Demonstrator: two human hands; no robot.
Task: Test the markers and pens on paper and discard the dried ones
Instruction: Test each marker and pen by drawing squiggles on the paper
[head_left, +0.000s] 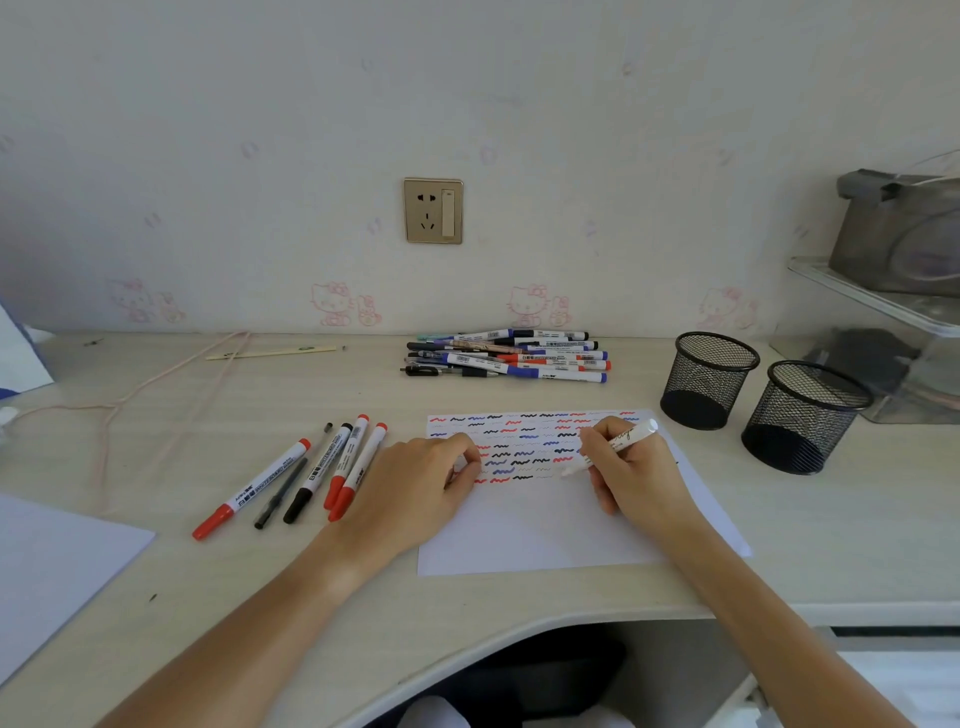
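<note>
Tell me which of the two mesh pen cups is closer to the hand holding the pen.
The left-hand mesh cup, nearer the wall. It stands just beyond the paper's far right corner; the other cup sits farther right of the right hand.

Both bare forearms reach forward from the near edge of the desk. The left hand (415, 483) rests palm down, fingers curled loosely under. The right hand (628, 467) is closed in a writing grip around a white pen (613, 448), tip angled down-left.

White pen (618, 447) slants in the right-hand fingers (597, 441), tip on paper (540, 525) bearing red, blue, black squiggles. Five markers (311, 467) lie left of the left fingers.
</note>
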